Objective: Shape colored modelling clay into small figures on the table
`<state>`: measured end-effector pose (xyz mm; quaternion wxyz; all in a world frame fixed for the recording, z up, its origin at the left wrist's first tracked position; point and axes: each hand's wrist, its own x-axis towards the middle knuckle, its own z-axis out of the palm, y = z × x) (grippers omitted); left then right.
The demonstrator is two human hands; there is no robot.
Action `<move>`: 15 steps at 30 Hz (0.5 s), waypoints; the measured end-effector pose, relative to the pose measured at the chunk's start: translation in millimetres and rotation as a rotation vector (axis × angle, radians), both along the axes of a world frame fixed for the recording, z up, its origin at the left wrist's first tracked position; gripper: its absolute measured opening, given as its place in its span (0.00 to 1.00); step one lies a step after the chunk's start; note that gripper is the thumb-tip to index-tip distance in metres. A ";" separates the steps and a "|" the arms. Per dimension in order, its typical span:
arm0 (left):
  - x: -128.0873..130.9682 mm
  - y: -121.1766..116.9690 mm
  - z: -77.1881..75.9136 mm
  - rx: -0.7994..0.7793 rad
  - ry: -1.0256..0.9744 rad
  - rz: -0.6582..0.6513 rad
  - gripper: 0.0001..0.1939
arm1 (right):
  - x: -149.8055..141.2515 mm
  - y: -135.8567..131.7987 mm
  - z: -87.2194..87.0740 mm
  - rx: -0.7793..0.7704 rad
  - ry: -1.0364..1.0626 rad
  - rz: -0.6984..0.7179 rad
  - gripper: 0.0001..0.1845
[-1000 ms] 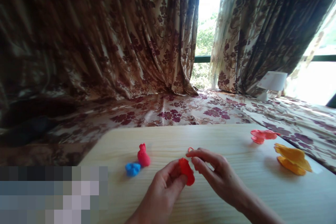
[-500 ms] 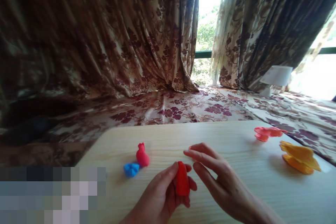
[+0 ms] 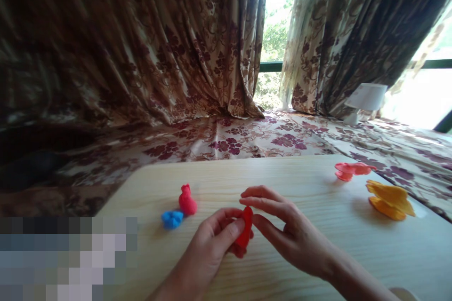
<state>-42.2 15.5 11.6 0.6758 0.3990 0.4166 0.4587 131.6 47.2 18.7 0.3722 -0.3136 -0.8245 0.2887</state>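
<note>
A red piece that looks like modelling clay, longish and rounded at the top, is held upright between the thumb and fingers of my left hand. Its lower end is partly covered by those fingers. Close by on the right is my right hand, its fingers stretched out and apart from the thumb. The right fingertips are at the top of the red piece; whether they touch it I cannot tell. Left of my hands, a pink-red pear-shaped lump with a pinched top stands beside a small blue crimped lump.
Both hands work above a pale wooden table. On its right side lie a coral winged shape and a larger yellow one. Behind are a floral cover, patterned curtains and a white lamp.
My left hand has turned the red piece, so it now shows a narrower side, and the thumb lies across it. My right hand has come nearer to it. The view has shifted slightly.
</note>
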 end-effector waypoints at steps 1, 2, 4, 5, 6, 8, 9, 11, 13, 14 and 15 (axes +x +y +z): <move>-1.1 1.4 -1.2 0.042 0.083 0.037 0.12 | -0.3 1.2 -1.2 -0.002 -0.009 0.018 0.15; -2.5 3.0 -2.9 0.070 0.151 0.057 0.12 | -0.7 2.6 -2.7 -0.002 -0.017 0.022 0.14; -5.4 6.4 -7.8 0.098 0.267 0.069 0.13 | -1.8 5.7 -6.6 0.000 -0.037 0.000 0.12; -6.8 7.9 -10.9 0.130 0.342 0.081 0.13 | -2.3 7.1 -8.6 -0.002 -0.059 -0.015 0.11; -7.9 9.3 -14.3 0.188 0.439 0.098 0.12 | -2.8 8.4 -10.3 -0.006 -0.090 -0.025 0.09; -9.5 11.1 -21.4 0.333 0.652 0.170 0.10 | -3.3 9.9 -12.7 -0.012 -0.173 -0.032 0.05; -9.9 11.5 -24.6 0.390 0.739 0.209 0.10 | -3.2 10.1 -13.4 -0.016 -0.222 -0.041 0.05; -10.3 11.8 -29.3 0.451 0.844 0.240 0.10 | -2.6 9.0 -13.9 -0.015 -0.312 -0.065 0.06; -10.6 11.8 -31.3 0.506 0.891 0.226 0.07 | -2.4 6.1 -14.2 0.016 -0.373 -0.079 0.08; -10.8 11.9 -31.4 0.539 0.905 0.211 0.06 | -2.7 4.1 -14.7 0.050 -0.391 -0.086 0.11; -11.3 12.1 -30.9 0.567 0.912 0.203 0.04 | -3.4 1.7 -15.7 0.091 -0.407 -0.092 0.15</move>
